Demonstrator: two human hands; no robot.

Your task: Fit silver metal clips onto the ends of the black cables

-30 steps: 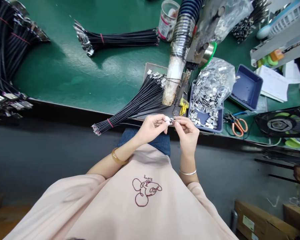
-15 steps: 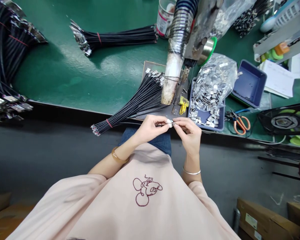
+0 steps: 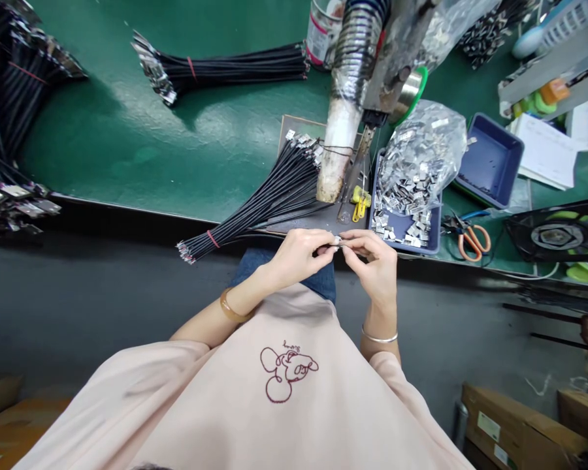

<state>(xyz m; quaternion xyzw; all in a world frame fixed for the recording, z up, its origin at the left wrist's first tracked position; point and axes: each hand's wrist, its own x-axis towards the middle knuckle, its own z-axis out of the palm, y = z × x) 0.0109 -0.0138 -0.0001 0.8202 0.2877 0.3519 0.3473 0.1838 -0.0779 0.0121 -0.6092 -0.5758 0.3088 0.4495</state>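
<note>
At the table's front edge both my hands are closed, their fingertips almost meeting. My left hand [image 3: 301, 256] pinches the end of a black cable, mostly hidden behind the fingers. With thumb and forefinger, my right hand [image 3: 375, 261] grips a small metal connector [image 3: 342, 245] at that end; its details are too small to make out. Behind my left hand lies a red-banded bundle of black cables [image 3: 255, 209], many with silver connectors at the far end. Right of it, a blue tray [image 3: 434, 232] holds loose metal connector shells [image 3: 414, 196], partly in a clear plastic bag.
A fume pipe [image 3: 338, 143] and a soldering iron [image 3: 357, 170] hang down over the work board. Yellow clip [image 3: 359, 203], solder spool [image 3: 411, 94], orange-handled pliers [image 3: 473, 243], second blue tray [image 3: 492, 160] and fan [image 3: 553, 232] are rightward. More cable bundles [image 3: 235, 65] lie leftward.
My fingertips have shifted slightly around the small connector, and the white-silver piece at my left fingertips is now more covered. The view has moved slightly; the bundles and trays stay put.
</note>
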